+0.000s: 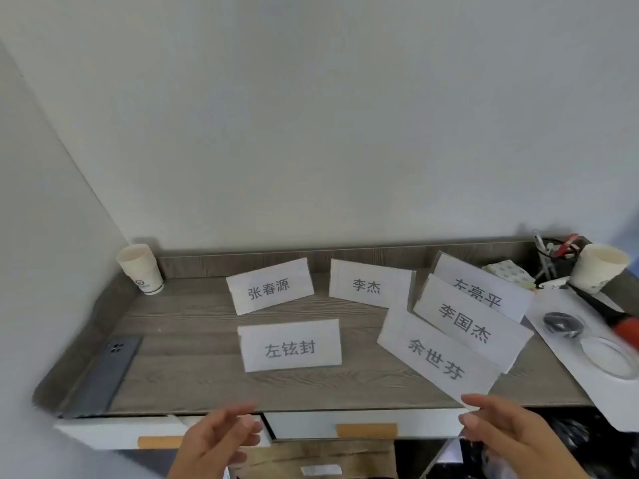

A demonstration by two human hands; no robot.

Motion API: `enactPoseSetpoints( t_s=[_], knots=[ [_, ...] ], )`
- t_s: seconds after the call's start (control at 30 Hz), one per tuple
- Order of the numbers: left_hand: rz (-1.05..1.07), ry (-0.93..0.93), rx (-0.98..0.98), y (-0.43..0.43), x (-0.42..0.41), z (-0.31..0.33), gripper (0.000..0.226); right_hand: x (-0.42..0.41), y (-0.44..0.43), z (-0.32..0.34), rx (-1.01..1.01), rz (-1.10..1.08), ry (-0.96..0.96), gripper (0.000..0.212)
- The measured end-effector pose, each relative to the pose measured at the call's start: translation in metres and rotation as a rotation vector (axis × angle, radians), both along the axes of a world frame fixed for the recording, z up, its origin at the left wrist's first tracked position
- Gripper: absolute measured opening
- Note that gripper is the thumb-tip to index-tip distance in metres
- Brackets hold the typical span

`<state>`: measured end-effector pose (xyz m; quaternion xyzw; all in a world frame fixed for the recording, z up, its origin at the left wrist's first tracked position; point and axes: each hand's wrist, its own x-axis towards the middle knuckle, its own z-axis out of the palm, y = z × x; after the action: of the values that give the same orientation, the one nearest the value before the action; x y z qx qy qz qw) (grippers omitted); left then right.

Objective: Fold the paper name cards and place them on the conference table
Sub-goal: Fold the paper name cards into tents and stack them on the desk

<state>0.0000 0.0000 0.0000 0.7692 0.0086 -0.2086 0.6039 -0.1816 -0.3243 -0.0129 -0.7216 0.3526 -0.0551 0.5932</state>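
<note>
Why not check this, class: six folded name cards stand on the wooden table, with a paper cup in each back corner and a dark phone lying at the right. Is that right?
One detail is wrong. In the head view the dark phone lies at the left of the table, not the right. Six name cards and both paper cups are as stated.

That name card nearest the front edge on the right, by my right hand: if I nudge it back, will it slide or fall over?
The front right name card is thin folded paper, so it is probably very light and may tip or skid rather than slide evenly. It overlaps the card behind it, so a push would likely shift that one too. The wood-grain table looks smooth, offering little grip.
</note>
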Motion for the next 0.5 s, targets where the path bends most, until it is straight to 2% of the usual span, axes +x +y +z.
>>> enactPoseSetpoints(
  t_s=[0.13,0.23,0.5],
  knots=[
    [-0.036,-0.02,-0.005,-0.003,0.005,-0.007,0.015,0.003,-0.002,-0.001,-0.01,0.045,0.015,0.034],
    [-0.066,-0.023,-0.003,-0.006,0.006,-0.01,0.015,0.006,0.0,-0.005,-0.037,0.063,0.039,0.023],
    [-0.12,-0.033,0.039,-0.017,0.02,-0.017,0.016,0.022,-0.004,-0.007,-0.117,0.063,0.044,0.019]
  ],
)
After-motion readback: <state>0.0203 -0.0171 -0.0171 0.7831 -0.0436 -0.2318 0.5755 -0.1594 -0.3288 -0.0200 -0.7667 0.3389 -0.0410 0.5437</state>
